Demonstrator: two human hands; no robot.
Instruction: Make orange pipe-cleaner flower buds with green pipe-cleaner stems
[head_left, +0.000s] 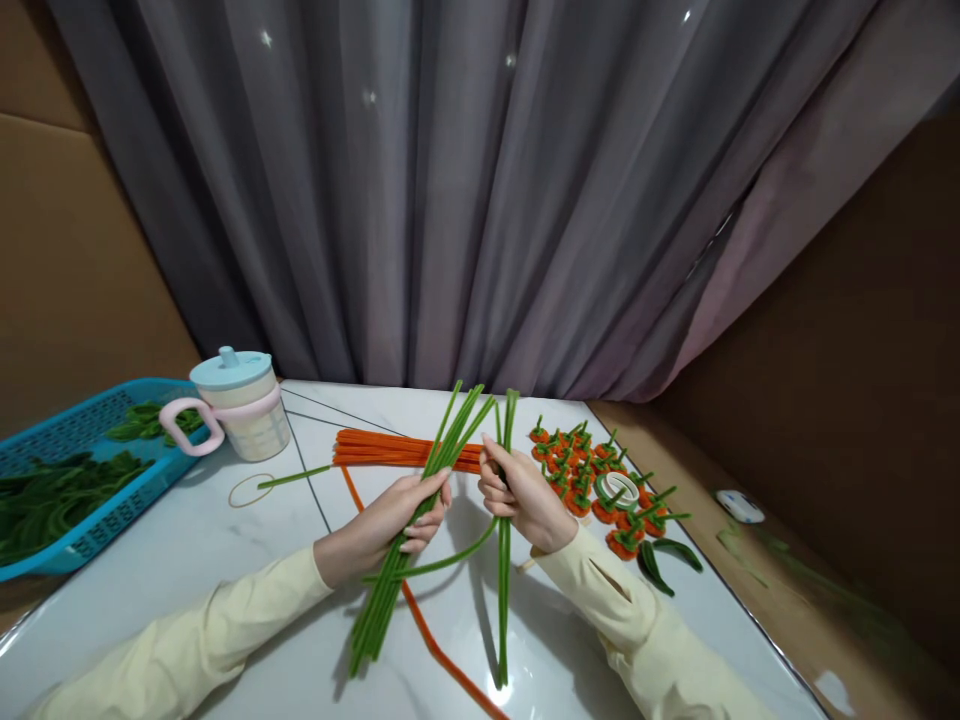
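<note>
My left hand (409,512) is closed around a thick bundle of green pipe cleaners (379,615), tilted above the white table. Close beside it, my right hand (529,495) pinches a few green pipe cleaners (504,610) that hang nearly upright. One bent green pipe cleaner (459,556) curves between the two groups. Behind my hands lies a bundle of orange pipe cleaners (386,450), partly covered by the green ones. A single orange pipe cleaner (442,655) runs toward the front edge, passing under the left bundle.
Small orange pipe-cleaner pieces with green stems (577,498) cluster at right, around a tape roll (621,488) and dark green leaf shapes (655,570). At left are a lidded cup (255,430), a blue basket (142,500) of green pieces, and a rubber band (234,503).
</note>
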